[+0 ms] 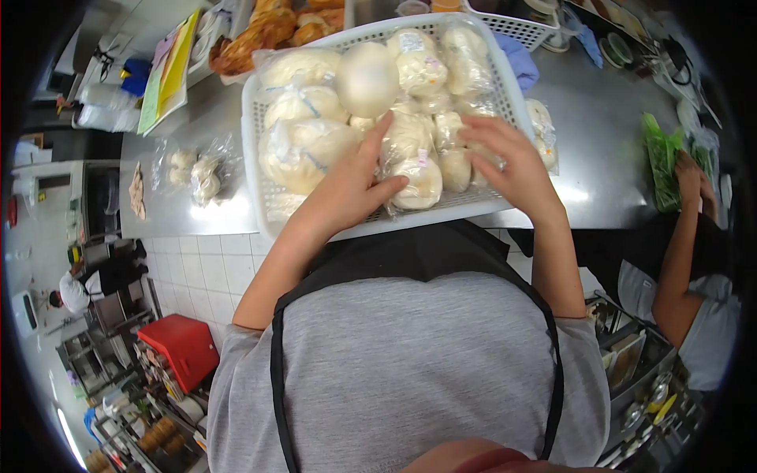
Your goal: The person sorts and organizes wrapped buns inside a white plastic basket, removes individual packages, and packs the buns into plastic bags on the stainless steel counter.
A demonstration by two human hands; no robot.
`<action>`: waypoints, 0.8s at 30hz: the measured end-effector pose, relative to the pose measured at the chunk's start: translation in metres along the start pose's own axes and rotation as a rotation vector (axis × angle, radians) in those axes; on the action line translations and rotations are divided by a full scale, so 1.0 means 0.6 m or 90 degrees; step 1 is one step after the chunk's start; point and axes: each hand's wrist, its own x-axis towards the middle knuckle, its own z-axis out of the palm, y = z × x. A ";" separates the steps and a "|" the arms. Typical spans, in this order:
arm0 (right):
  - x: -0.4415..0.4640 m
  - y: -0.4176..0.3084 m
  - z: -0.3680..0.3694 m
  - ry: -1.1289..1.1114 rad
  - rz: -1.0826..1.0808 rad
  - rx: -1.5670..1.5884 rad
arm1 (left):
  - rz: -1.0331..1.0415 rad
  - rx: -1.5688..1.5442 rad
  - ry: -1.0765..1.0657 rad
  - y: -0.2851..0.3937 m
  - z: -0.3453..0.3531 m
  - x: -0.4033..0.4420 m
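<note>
A white perforated basket (pixel 331 230) on the steel table holds several clear plastic bags of pale steamed buns. My left hand (pixel 356 183) lies against the side of a bag of buns (pixel 415 180) near the basket's front, thumb and index finger apart. Its other fingers are partly hidden. Over the right part of the basket, my right hand (pixel 511 164) is open with fingers spread, close above smaller bagged buns (pixel 454 167). Large bags of buns (pixel 303 154) with blue stripes fill the basket's left side. A blurred round patch covers part of the back.
Two small bags of buns (pixel 206 180) lie on the steel table (pixel 229 209) at left. Behind the basket stands a tray of browned roast meat (pixel 272 30). At right, another person's hands (pixel 692 183) hold leafy greens (pixel 661 150). More bagged buns (pixel 542 130) sit beside the basket.
</note>
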 end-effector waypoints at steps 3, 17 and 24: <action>-0.015 0.051 -0.037 0.309 0.035 -0.047 | -0.038 0.034 -0.045 -0.004 0.000 0.009; -0.113 0.187 0.057 0.297 0.294 -0.079 | 0.000 0.041 -0.006 -0.001 -0.001 -0.014; -0.123 0.238 0.071 0.324 0.310 -0.017 | 0.050 -0.049 0.080 -0.003 -0.043 -0.068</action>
